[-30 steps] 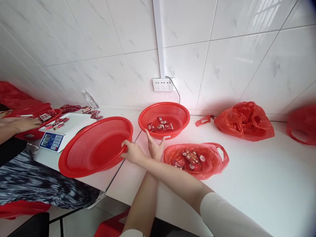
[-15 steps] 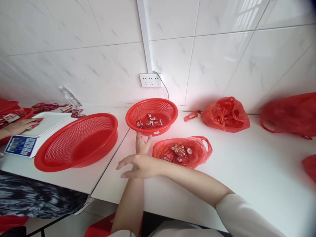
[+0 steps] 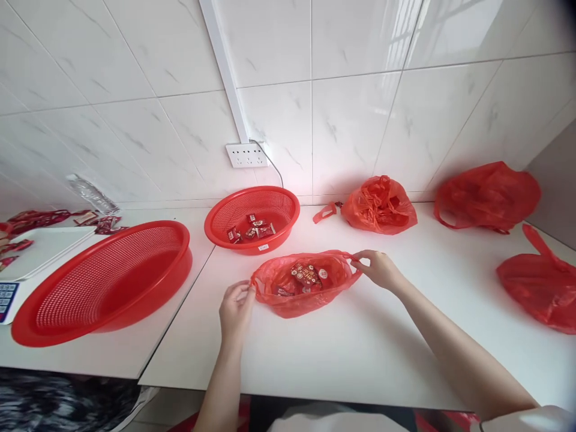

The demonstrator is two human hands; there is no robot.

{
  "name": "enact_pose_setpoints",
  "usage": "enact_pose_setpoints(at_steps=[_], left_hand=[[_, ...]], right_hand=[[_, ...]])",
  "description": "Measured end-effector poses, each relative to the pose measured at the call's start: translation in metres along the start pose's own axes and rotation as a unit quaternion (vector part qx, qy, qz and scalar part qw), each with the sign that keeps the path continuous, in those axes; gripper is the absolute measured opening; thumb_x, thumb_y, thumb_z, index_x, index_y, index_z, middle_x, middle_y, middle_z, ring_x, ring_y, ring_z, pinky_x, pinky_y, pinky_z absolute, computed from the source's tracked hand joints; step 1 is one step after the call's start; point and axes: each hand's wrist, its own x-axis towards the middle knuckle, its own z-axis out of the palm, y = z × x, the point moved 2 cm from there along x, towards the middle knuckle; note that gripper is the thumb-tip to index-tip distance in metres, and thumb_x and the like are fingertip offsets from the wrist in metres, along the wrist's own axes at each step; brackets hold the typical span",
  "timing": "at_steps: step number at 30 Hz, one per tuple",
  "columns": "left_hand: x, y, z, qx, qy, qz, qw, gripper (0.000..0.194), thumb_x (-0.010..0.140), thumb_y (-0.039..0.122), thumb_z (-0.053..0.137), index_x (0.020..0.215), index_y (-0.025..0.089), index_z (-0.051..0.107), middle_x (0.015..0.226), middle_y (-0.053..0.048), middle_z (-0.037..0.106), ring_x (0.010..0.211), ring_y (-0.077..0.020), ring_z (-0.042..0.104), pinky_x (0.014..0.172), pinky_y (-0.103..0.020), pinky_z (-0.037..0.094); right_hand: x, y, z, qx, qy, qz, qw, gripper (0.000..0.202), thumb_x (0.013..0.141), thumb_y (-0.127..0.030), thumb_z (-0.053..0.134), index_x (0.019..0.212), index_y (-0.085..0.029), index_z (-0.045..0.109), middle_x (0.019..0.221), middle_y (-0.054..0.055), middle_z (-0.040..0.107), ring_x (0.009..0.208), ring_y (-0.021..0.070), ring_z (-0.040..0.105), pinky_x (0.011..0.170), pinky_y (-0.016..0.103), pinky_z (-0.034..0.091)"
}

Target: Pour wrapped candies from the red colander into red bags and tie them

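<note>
An open red plastic bag [image 3: 292, 305] with red packets [image 3: 306, 274] inside lies on the white table in front of me. My left hand [image 3: 237, 306] pinches the bag's left edge. At the opposite end, my right hand [image 3: 380, 269] is closed on the bag's handle, so the mouth is stretched wide between both hands. Just behind the bag stands a small red basket [image 3: 220, 225] holding several small red packets [image 3: 256, 229].
A large red basket [image 3: 148, 270] stands at left beside a white scale [image 3: 49, 249]. Small packets and a clear plastic bottle [image 3: 93, 193] lie behind it. Tied or crumpled red bags [image 3: 380, 207] sit along the wall and at far right. A socket strip [image 3: 246, 155] is on the wall.
My hands, crossed near the small basket before, have moved apart and taken hold of both ends of the bag. The view has shifted right. The other person's hand has mostly left the view.
</note>
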Motion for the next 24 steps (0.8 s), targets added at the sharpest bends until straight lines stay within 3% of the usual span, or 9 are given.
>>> enact_pose_setpoints(at_steps=[2, 5, 8, 11, 14, 16, 18, 21, 24], left_hand=[[0.007, 0.025, -0.002, -0.153, 0.017, 0.005, 0.988, 0.026, 0.072, 0.039, 0.066, 0.087, 0.018, 0.071, 0.116, -0.010, 0.070, 0.113, -0.0284, 0.063, 0.094, -0.038, 0.050], [0.020, 0.079, -0.004, -0.316, -0.071, 0.028, 0.946, 0.035, 0.076, 0.038, 0.064, 0.103, 0.017, 0.071, 0.121, -0.010, 0.069, 0.122, -0.0292, 0.058, 0.101, -0.042, 0.048], [0.031, 0.129, -0.005, -0.390, -0.104, 0.086, 0.911, 0.034, 0.080, 0.040, 0.057, 0.104, 0.020, 0.071, 0.122, -0.008, 0.069, 0.124, -0.0301, 0.057, 0.099, -0.044, 0.049], [0.034, 0.160, 0.005, -0.391, -0.179, 0.148, 0.891, 0.045, 0.081, 0.044, 0.056, 0.120, 0.025, 0.066, 0.124, -0.006, 0.066, 0.124, -0.0315, 0.056, 0.100, -0.046, 0.048], [0.032, 0.170, 0.021, -0.341, -0.261, 0.186, 0.884, 0.072, 0.076, 0.050, 0.065, 0.143, 0.029, 0.048, 0.111, -0.006, 0.068, 0.108, -0.0294, 0.064, 0.096, -0.047, 0.049], [0.029, 0.171, 0.033, -0.316, -0.310, 0.193, 0.876, 0.085, 0.075, 0.049, 0.069, 0.151, 0.031, 0.034, 0.091, -0.002, 0.066, 0.079, -0.0203, 0.066, 0.086, -0.042, 0.053], [0.024, 0.170, 0.046, -0.292, -0.375, 0.181, 0.861, 0.086, 0.077, 0.048, 0.070, 0.152, 0.031, 0.030, 0.075, 0.003, 0.059, 0.053, -0.0110, 0.052, 0.067, -0.033, 0.054], [0.013, 0.169, 0.062, -0.235, -0.454, 0.155, 0.845, 0.069, 0.074, 0.044, 0.075, 0.137, 0.027, 0.050, 0.073, 0.003, 0.056, 0.047, -0.0073, 0.040, 0.047, -0.024, 0.041], [0.006, 0.167, 0.069, -0.216, -0.460, 0.116, 0.854, 0.028, 0.077, 0.042, 0.074, 0.093, 0.021, 0.063, 0.063, 0.004, 0.047, 0.047, -0.0060, 0.035, 0.042, -0.020, 0.029]], right_hand=[[0.004, -0.007, -0.020, 0.103, -0.002, -0.002, 0.995, 0.033, 0.081, -0.052, 0.063, 0.085, -0.021, 0.073, 0.095, 0.009, 0.075, 0.085, 0.0241, 0.070, 0.080, 0.042, 0.056], [0.015, -0.034, -0.056, 0.257, 0.054, -0.007, 0.965, 0.037, 0.077, -0.054, 0.069, 0.084, -0.018, 0.073, 0.105, 0.011, 0.073, 0.097, 0.0254, 0.069, 0.086, 0.042, 0.054], [0.027, -0.067, -0.079, 0.374, 0.094, -0.035, 0.922, 0.029, 0.077, -0.048, 0.074, 0.083, -0.020, 0.071, 0.099, 0.008, 0.074, 0.094, 0.0231, 0.069, 0.087, 0.041, 0.054], [0.037, -0.096, -0.081, 0.432, 0.105, -0.067, 0.893, 0.027, 0.079, -0.047, 0.072, 0.083, -0.021, 0.068, 0.096, 0.006, 0.073, 0.091, 0.0222, 0.069, 0.084, 0.040, 0.056], [0.041, -0.121, -0.069, 0.471, 0.107, -0.073, 0.873, 0.027, 0.083, -0.047, 0.068, 0.084, -0.020, 0.065, 0.094, 0.006, 0.072, 0.089, 0.0214, 0.070, 0.080, 0.037, 0.057], [0.042, -0.137, -0.058, 0.478, 0.118, -0.068, 0.868, 0.027, 0.085, -0.047, 0.065, 0.086, -0.020, 0.062, 0.087, 0.005, 0.071, 0.081, 0.0193, 0.070, 0.074, 0.034, 0.057], [0.040, -0.154, -0.048, 0.457, 0.123, -0.090, 0.876, 0.027, 0.085, -0.046, 0.065, 0.087, -0.020, 0.062, 0.082, 0.003, 0.069, 0.074, 0.0170, 0.068, 0.069, 0.031, 0.056], [0.033, -0.178, -0.037, 0.368, 0.062, -0.198, 0.906, 0.022, 0.087, -0.042, 0.064, 0.088, -0.020, 0.067, 0.085, 0.003, 0.071, 0.078, 0.0163, 0.067, 0.074, 0.031, 0.056], [0.027, -0.185, -0.035, 0.305, -0.043, -0.295, 0.904, 0.017, 0.089, -0.035, 0.063, 0.093, -0.022, 0.073, 0.107, 0.005, 0.072, 0.104, 0.0204, 0.066, 0.091, 0.035, 0.053]])
